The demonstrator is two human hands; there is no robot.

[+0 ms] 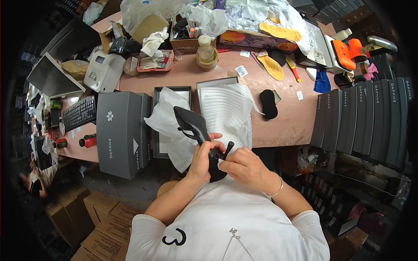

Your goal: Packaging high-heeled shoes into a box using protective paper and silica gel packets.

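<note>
A black high-heeled shoe (190, 122) with a pointed toe is tilted in front of my chest, toe up and to the left. My left hand (201, 161) is closed round its middle. At the heel end my right hand (248, 169) is closed, pinching what looks like a small white scrap against the shoe; its fingertips are partly hidden. The thin heel (229, 148) stands up between my hands. Just beyond lie an open grey shoebox (217, 81) with ribbed white padding (226, 104), and a grey box lid (173, 88) under crumpled white tissue paper (170, 108).
Closed grey shoeboxes (115, 135) stand at the left, and a row of them (365, 117) at the right. A black sponge pad (268, 104), a yellow insole (271, 65), a brush (293, 68) and a jar (206, 52) lie farther back. Left are a keyboard (79, 113) and monitor (54, 78).
</note>
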